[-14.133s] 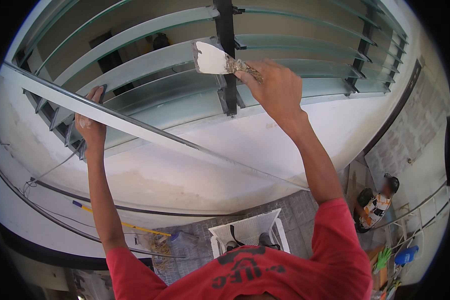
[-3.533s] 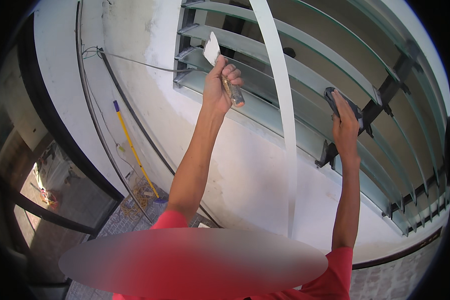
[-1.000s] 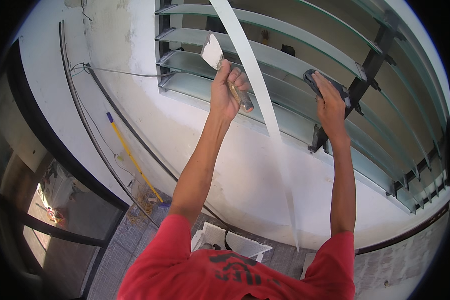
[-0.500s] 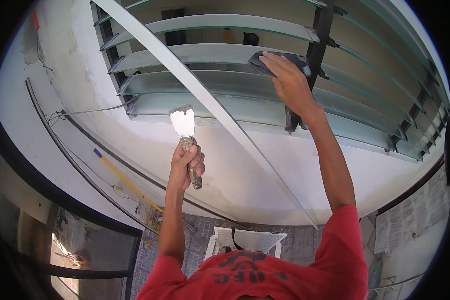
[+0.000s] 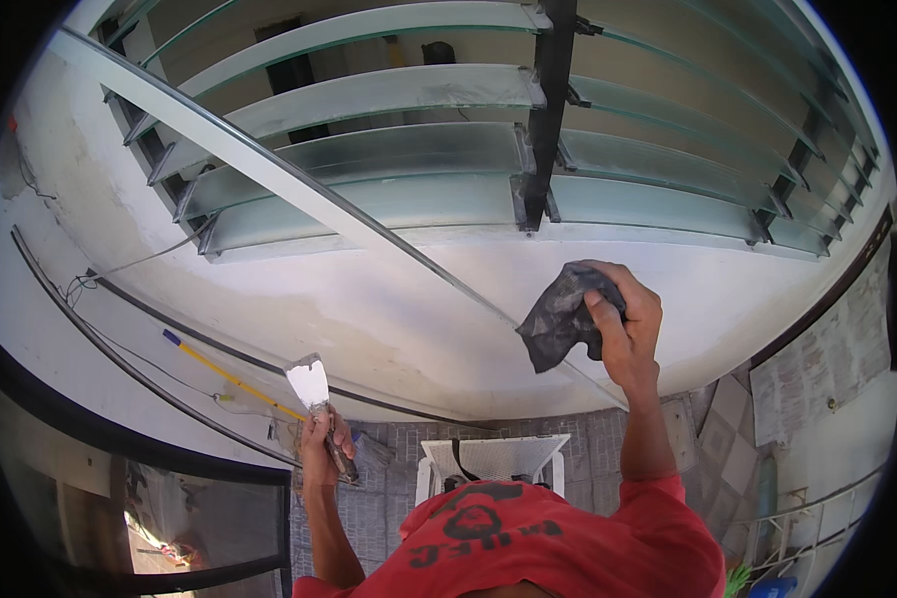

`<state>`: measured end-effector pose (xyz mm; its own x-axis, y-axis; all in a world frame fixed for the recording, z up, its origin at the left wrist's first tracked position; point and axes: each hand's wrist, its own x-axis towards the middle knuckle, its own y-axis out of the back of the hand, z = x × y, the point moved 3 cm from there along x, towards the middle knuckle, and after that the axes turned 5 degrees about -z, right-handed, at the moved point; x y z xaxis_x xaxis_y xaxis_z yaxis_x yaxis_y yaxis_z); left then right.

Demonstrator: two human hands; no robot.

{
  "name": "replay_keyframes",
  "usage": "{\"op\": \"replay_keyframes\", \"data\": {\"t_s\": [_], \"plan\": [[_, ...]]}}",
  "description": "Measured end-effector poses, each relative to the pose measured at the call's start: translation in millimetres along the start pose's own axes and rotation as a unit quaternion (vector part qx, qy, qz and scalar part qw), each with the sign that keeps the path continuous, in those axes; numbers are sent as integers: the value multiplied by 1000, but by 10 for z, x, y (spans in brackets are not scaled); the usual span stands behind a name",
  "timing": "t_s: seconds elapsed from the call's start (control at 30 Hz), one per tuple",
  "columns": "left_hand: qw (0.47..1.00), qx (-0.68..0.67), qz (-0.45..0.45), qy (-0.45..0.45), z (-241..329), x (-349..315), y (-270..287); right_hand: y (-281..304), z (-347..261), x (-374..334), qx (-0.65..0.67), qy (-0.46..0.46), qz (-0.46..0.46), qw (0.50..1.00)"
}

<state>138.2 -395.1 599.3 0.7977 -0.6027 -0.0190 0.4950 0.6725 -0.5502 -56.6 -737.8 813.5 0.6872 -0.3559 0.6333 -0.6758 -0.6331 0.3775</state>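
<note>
Two hands are in view, both closed on something. Half a second earlier the right hand [image 5: 633,324] had the dark cloth [image 5: 568,317] pressed against a window slat [image 5: 369,98]. Now the cloth is clear of the glass and pinched between thumb and fingers, before the white wall [image 5: 389,324] at centre right. The left hand [image 5: 319,447] has dropped too, its fingers wrapped around the handle of the scraper [image 5: 307,379], which stands blade up at the near left.

Count: one scraper, one cloth, one white bar [image 5: 219,143] slanting across the window, one yellow pole [image 5: 234,377] at left, one white chair [image 5: 493,454] at the near side. At least four slats show left of the middle post [image 5: 548,110].

The far slats are cut off by the top edge. Some right fingertips are hidden by the cloth. At the near right, a green item [image 5: 736,578], possibly a glove, is only partly visible.
</note>
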Motion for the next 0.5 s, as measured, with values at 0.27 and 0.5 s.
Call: {"op": "replay_keyframes", "data": {"t_s": [0.27,0.5], "plan": [[994,-26,-17,102,-694,4,-534,-1043,1185,-1400,-1,-156,-293,943],[993,70,4,100,-1170,-14,-902,-1622,1161,-1956,48,-291,-491,820]]}}
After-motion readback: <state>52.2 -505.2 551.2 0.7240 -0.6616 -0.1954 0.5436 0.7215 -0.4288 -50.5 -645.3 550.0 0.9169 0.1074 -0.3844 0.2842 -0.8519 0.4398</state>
